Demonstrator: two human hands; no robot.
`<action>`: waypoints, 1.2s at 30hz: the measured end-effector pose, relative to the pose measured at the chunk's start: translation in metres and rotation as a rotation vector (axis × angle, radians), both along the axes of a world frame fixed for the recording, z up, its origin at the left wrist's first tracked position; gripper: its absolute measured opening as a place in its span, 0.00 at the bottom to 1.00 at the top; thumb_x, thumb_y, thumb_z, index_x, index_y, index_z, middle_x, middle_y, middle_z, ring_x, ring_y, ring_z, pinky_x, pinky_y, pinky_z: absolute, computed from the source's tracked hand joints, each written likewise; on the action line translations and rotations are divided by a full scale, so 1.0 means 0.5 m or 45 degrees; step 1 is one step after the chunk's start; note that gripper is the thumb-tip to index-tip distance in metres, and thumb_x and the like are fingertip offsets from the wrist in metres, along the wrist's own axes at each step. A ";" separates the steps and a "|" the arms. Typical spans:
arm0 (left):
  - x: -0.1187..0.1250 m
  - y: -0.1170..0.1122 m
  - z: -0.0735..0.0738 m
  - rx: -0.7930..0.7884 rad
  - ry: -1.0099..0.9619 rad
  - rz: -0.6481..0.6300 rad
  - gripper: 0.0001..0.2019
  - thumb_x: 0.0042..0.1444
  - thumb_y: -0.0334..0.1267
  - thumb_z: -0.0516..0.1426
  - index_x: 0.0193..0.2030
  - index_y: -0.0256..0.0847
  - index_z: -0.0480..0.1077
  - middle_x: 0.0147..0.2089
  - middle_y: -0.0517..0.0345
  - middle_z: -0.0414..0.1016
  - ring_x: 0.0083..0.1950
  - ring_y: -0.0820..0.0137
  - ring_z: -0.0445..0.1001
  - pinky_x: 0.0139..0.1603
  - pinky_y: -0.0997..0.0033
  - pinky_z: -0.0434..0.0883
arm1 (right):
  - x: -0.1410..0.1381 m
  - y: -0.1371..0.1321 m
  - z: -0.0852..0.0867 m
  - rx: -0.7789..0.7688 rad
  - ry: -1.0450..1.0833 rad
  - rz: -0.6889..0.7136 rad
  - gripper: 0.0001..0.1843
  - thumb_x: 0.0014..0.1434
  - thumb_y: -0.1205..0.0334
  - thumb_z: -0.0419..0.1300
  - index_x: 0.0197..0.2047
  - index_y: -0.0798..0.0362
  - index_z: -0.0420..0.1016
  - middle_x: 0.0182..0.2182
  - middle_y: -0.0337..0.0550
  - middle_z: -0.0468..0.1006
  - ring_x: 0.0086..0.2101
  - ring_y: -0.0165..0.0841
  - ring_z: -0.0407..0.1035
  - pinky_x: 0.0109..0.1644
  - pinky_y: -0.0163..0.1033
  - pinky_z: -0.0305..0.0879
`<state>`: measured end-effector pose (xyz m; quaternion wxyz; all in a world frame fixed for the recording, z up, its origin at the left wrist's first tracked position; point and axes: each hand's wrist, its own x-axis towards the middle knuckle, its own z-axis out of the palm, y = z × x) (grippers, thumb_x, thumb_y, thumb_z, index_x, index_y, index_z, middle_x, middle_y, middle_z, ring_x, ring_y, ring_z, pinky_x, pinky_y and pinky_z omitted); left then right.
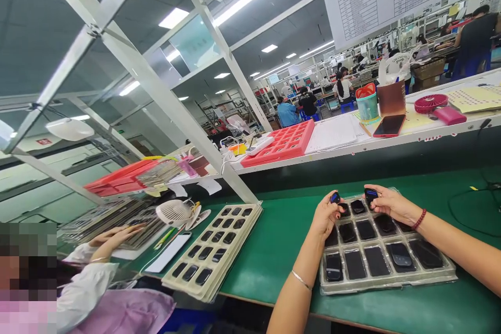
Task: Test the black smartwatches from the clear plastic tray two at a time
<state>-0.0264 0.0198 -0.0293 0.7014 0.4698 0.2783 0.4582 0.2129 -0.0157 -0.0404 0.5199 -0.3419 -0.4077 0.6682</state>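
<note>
My left hand point(325, 215) pinches a small black smartwatch body point(335, 198) with a blue-lit screen. In my right hand point(391, 204) is a second black smartwatch body point(370, 194), its screen also showing blue. Both hands are above the far side of a clear plastic tray point(387, 286) that stands on the green bench. Dark rectangular pieces fill several of its pockets, among them a black piece point(355, 264) in the near row. Some far pockets are partly hidden behind my fingers.
At left, a co-worker's hands point(117, 237) rest on stacked trays point(141, 227). Between us stand a cream tray stack point(235, 248) with black pieces, a white fan point(175, 213) and a white slab point(170, 253). The shelf ahead carries a red tray point(282, 143), papers point(332, 133) and a phone point(389, 126).
</note>
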 end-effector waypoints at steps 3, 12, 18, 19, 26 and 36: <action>-0.011 0.006 0.003 -0.208 -0.126 -0.070 0.24 0.55 0.49 0.56 0.50 0.31 0.68 0.43 0.43 0.74 0.32 0.72 0.73 0.26 0.78 0.64 | 0.013 0.006 0.004 -0.095 0.102 0.071 0.20 0.59 0.55 0.56 0.52 0.53 0.67 0.46 0.51 0.75 0.32 0.30 0.73 0.35 0.33 0.73; -0.020 0.014 0.008 -0.503 -0.270 -0.198 0.30 0.61 0.56 0.43 0.46 0.27 0.70 0.36 0.44 0.77 0.26 0.75 0.73 0.22 0.80 0.66 | 0.026 0.003 0.020 -0.151 -0.013 0.245 0.31 0.62 0.43 0.38 0.50 0.57 0.69 0.46 0.57 0.76 0.31 0.35 0.75 0.33 0.38 0.73; -0.004 -0.003 0.003 -0.183 -0.030 -0.150 0.25 0.50 0.43 0.63 0.53 0.34 0.65 0.43 0.46 0.76 0.31 0.74 0.75 0.25 0.82 0.66 | 0.010 -0.012 0.019 -0.018 -0.044 0.228 0.26 0.54 0.61 0.61 0.56 0.50 0.61 0.50 0.52 0.72 0.35 0.33 0.74 0.36 0.36 0.74; 0.000 -0.008 0.002 -0.115 0.021 -0.142 0.29 0.46 0.39 0.65 0.54 0.36 0.63 0.43 0.48 0.75 0.33 0.72 0.76 0.25 0.81 0.66 | 0.003 -0.014 0.019 0.003 -0.064 0.220 0.29 0.51 0.64 0.63 0.56 0.49 0.60 0.49 0.51 0.72 0.34 0.32 0.74 0.36 0.36 0.74; 0.018 -0.037 0.002 0.164 0.298 -0.109 0.27 0.47 0.32 0.62 0.55 0.40 0.62 0.50 0.48 0.70 0.38 0.68 0.76 0.29 0.78 0.66 | -0.037 -0.028 0.018 0.255 -0.426 0.100 0.29 0.48 0.67 0.62 0.54 0.51 0.60 0.37 0.43 0.73 0.28 0.29 0.69 0.29 0.34 0.69; 0.016 -0.035 -0.003 0.242 0.419 -0.096 0.21 0.51 0.35 0.59 0.53 0.37 0.66 0.44 0.47 0.74 0.34 0.68 0.76 0.25 0.78 0.62 | -0.039 -0.031 0.016 0.356 -0.621 0.045 0.17 0.51 0.64 0.59 0.46 0.52 0.64 0.32 0.42 0.73 0.24 0.28 0.66 0.27 0.35 0.65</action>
